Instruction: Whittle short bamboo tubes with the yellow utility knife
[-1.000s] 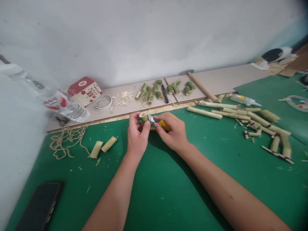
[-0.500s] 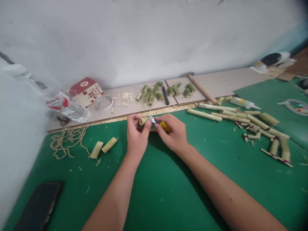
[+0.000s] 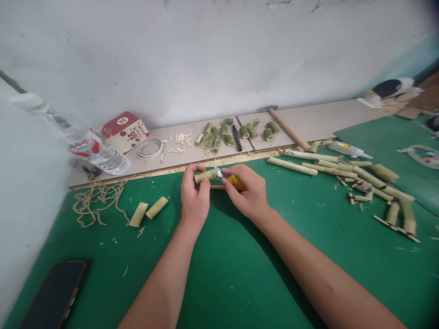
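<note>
My left hand [image 3: 195, 194] is closed around a short, pale green bamboo piece [image 3: 205, 176], held roughly sideways between thumb and fingers. My right hand [image 3: 246, 188] grips a yellow utility knife [image 3: 237, 182], its metal blade [image 3: 218, 172] at the bamboo's right end. Under the hands, part of a thin brownish stick [image 3: 216, 187] shows; the rest of it is hidden. Two cut bamboo pieces, one nearer [image 3: 139, 214] and one farther [image 3: 157, 208], lie to the left of my left hand on the green mat [image 3: 226, 274].
Left are a tilted water bottle [image 3: 89, 144], twine [image 3: 98, 201] and a phone [image 3: 55, 292]. Along the wall lie green bamboo sections [image 3: 216, 137], a black marker [image 3: 236, 137], a tape roll [image 3: 150, 148] and a hammer [image 3: 290, 129]. Right lie bamboo lengths [image 3: 291, 165] and a glue bottle [image 3: 346, 149].
The bamboo piece has turned in my left hand: its open end faced me before, and now its side shows. The left thumb has drawn back from the blade. The right hand still grips the knife.
</note>
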